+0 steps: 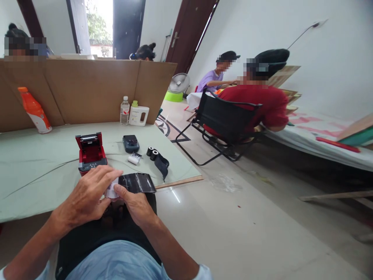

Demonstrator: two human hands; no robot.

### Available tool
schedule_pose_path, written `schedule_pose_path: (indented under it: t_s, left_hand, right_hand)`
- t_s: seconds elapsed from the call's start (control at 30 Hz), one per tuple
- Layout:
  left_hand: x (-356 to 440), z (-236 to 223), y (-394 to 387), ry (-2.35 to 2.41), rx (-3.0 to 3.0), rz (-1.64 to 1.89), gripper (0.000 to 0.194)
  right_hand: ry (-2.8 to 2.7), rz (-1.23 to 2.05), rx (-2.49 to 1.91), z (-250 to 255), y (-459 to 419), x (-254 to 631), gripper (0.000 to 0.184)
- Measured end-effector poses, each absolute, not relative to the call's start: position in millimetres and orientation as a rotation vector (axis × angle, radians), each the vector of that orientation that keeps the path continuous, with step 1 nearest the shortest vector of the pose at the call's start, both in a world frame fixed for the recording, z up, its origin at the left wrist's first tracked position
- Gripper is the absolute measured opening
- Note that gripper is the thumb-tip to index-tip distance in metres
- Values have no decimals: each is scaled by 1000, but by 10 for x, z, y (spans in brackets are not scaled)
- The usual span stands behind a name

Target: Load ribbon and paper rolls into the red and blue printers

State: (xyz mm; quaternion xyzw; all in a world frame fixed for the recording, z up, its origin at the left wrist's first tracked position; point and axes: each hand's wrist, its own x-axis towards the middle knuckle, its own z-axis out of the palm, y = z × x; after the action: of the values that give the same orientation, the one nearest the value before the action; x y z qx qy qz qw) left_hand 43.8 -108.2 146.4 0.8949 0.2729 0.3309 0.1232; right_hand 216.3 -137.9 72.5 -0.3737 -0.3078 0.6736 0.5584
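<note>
Above my lap, at the table's front edge, I hold a small white paper roll (112,190) in both hands. A glossy black strip (137,182) stretches out to its right; whether it is joined to the roll is hidden by my fingers. My left hand (86,193) is closed round the roll's left side. On the other side, my right hand (136,204) grips it with the thumb on top. Just beyond my left hand stands a red and black label printer (90,153) with its lid raised.
Behind the printer lie a dark boxy device (131,143), a loose white roll (134,158) and black rolls (152,153) with a trailing strip. An orange bottle (35,111), a clear bottle (124,111) and a white jug (139,115) stand by a cardboard screen (96,89). People sit nearby.
</note>
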Motion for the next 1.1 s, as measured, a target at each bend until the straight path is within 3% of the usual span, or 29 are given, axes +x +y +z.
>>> schedule_pose_path:
  t_s: [0.23, 0.5, 0.77, 0.97, 1.1]
  left_hand:
    - [527, 1095, -1109, 732, 1898, 1299, 69]
    - [435, 1449, -1073, 856, 2725, 914, 51]
    - [435, 1208, -1110, 916, 2383, 1211, 57]
    - [397, 1255, -1150, 872, 2632, 1145, 57]
    - [364, 1076, -1287, 965, 2778, 1097, 54]
  right_hand:
    - [-590, 1805, -456, 903, -1398, 2031, 57]
    - [-753, 1510, -904, 725, -1363, 2142, 50]
    - [-663, 1659, -586, 870, -1390, 2028, 56]
    - [-674, 1721, -562, 774, -1377, 2010, 62]
    - [-685, 1651, -680, 538, -1479, 1935, 55]
